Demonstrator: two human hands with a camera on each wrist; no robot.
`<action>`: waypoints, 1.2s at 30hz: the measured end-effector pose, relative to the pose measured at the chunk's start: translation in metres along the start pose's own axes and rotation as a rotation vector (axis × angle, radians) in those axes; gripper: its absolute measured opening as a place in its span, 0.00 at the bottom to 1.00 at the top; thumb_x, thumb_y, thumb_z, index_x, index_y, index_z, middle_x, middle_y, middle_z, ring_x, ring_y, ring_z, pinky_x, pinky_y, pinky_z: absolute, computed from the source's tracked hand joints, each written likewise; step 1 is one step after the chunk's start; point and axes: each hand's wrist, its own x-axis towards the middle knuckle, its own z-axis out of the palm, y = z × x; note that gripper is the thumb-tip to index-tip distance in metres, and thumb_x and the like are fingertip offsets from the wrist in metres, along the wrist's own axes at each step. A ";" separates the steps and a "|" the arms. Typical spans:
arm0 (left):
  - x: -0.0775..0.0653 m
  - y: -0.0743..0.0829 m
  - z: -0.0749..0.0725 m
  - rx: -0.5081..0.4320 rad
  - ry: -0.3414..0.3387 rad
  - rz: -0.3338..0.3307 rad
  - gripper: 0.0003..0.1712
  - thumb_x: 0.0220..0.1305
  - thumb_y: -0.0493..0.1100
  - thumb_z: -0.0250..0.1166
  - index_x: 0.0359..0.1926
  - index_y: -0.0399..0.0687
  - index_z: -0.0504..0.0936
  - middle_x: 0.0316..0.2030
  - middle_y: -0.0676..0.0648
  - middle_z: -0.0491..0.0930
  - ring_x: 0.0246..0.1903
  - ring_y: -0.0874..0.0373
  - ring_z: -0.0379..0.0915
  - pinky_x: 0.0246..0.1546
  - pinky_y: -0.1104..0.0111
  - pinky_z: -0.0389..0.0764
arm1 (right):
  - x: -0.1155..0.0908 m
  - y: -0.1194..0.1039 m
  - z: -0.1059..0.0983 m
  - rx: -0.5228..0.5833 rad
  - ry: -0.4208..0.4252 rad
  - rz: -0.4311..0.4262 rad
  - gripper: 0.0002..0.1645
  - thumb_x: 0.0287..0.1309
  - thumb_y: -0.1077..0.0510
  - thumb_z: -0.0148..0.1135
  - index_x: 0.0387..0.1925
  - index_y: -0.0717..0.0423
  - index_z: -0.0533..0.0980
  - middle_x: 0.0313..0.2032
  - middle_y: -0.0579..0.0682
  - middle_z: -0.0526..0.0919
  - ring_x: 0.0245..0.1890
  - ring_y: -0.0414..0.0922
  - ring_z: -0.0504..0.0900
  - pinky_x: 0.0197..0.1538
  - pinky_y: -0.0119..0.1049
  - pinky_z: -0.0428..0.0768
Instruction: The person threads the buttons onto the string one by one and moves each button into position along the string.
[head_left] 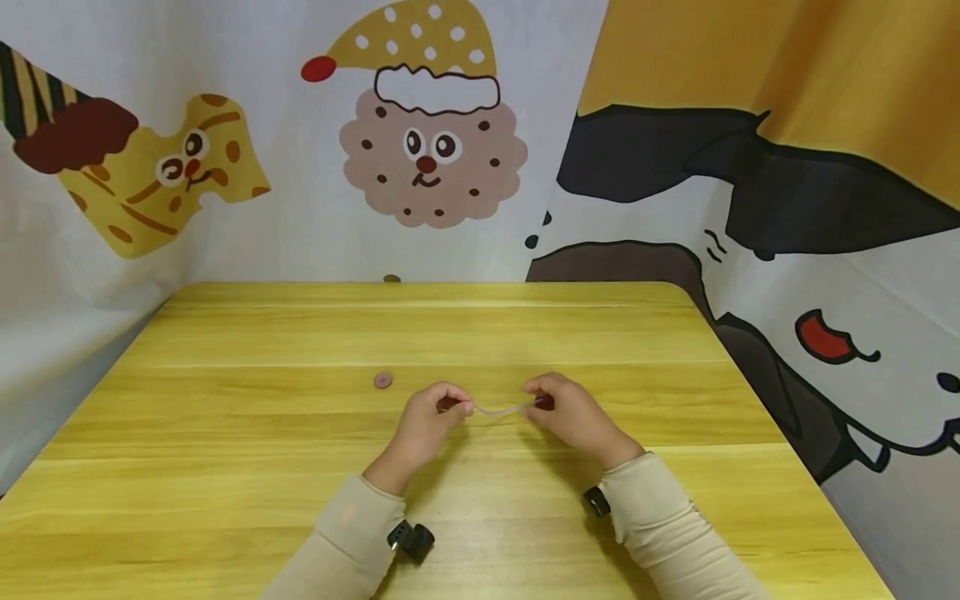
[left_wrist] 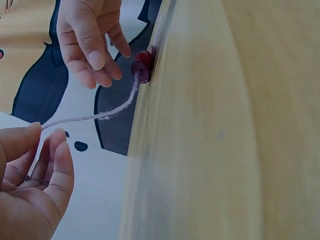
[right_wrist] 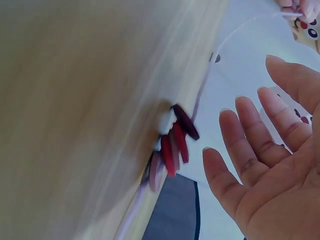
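Note:
My left hand [head_left: 418, 431] pinches one end of a pale pink string [head_left: 495, 412] between thumb and fingertip. Several buttons [right_wrist: 169, 152] in dark red, red and pink are threaded on that string, lying close together at the tabletop in the right wrist view. Beside them is my right hand [head_left: 583, 419], its fingers [right_wrist: 250, 125] spread loosely and apart from the buttons. In the left wrist view, the string runs from the left fingertips into a dark red button [left_wrist: 142, 71]. A loose pink button [head_left: 383, 380] lies flat on the table, beyond the left hand and to its left.
Both hands are over a yellow wood-grain table [head_left: 225, 467]. Behind its far edge hangs a white curtain [head_left: 285, 242] with cartoon prints, which also runs along both sides.

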 end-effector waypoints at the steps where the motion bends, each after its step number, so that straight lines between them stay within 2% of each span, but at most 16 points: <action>1: 0.000 0.000 0.000 0.001 0.000 0.002 0.02 0.65 0.34 0.62 0.35 0.40 0.81 0.31 0.48 0.79 0.32 0.58 0.72 0.33 0.67 0.73 | 0.000 -0.002 0.002 0.008 0.001 0.003 0.17 0.58 0.65 0.66 0.49 0.65 0.78 0.48 0.58 0.79 0.45 0.52 0.79 0.48 0.43 0.79; 6: 0.000 -0.002 -0.001 0.003 -0.009 -0.002 0.02 0.65 0.34 0.62 0.35 0.40 0.81 0.32 0.47 0.79 0.32 0.57 0.73 0.34 0.67 0.74 | -0.001 -0.008 0.010 0.026 0.000 0.028 0.18 0.58 0.63 0.66 0.50 0.61 0.78 0.49 0.54 0.79 0.44 0.51 0.77 0.47 0.44 0.77; 11: -0.001 -0.003 0.000 -0.008 -0.016 -0.002 0.02 0.65 0.34 0.62 0.35 0.40 0.81 0.32 0.47 0.79 0.33 0.56 0.73 0.35 0.65 0.75 | -0.003 -0.016 0.018 0.024 0.013 0.025 0.18 0.57 0.61 0.68 0.50 0.58 0.79 0.48 0.50 0.81 0.48 0.49 0.78 0.50 0.48 0.77; 14: -0.002 -0.003 0.000 -0.007 -0.022 -0.003 0.02 0.65 0.34 0.62 0.36 0.39 0.80 0.33 0.47 0.79 0.33 0.56 0.73 0.35 0.65 0.75 | -0.003 -0.021 0.022 0.006 0.026 0.008 0.18 0.56 0.59 0.69 0.49 0.55 0.80 0.47 0.47 0.82 0.51 0.49 0.78 0.60 0.53 0.66; 15: -0.002 -0.002 0.000 -0.005 -0.023 -0.002 0.02 0.65 0.35 0.62 0.36 0.39 0.80 0.33 0.47 0.79 0.33 0.56 0.73 0.35 0.65 0.75 | -0.003 -0.023 0.023 0.008 0.028 -0.001 0.18 0.56 0.59 0.69 0.49 0.55 0.80 0.47 0.47 0.82 0.51 0.50 0.78 0.61 0.55 0.62; 18: -0.003 -0.002 -0.001 -0.002 -0.023 -0.005 0.02 0.65 0.35 0.62 0.36 0.39 0.80 0.33 0.47 0.79 0.34 0.55 0.73 0.35 0.65 0.75 | -0.002 -0.027 0.027 0.040 0.017 -0.005 0.17 0.56 0.60 0.69 0.49 0.56 0.80 0.48 0.48 0.81 0.51 0.50 0.78 0.61 0.57 0.60; 22: -0.003 -0.001 -0.001 -0.003 -0.019 -0.002 0.02 0.65 0.35 0.62 0.36 0.39 0.80 0.34 0.47 0.79 0.34 0.55 0.73 0.35 0.65 0.75 | 0.000 -0.032 0.031 0.086 0.000 -0.007 0.16 0.57 0.60 0.68 0.49 0.57 0.80 0.48 0.49 0.81 0.52 0.51 0.77 0.56 0.54 0.72; 36: -0.004 -0.002 -0.001 0.011 -0.014 0.004 0.02 0.65 0.35 0.62 0.36 0.40 0.80 0.34 0.47 0.79 0.34 0.56 0.73 0.35 0.65 0.74 | 0.001 -0.036 0.042 0.142 -0.008 -0.049 0.09 0.61 0.59 0.65 0.43 0.54 0.80 0.43 0.48 0.84 0.49 0.49 0.80 0.54 0.51 0.75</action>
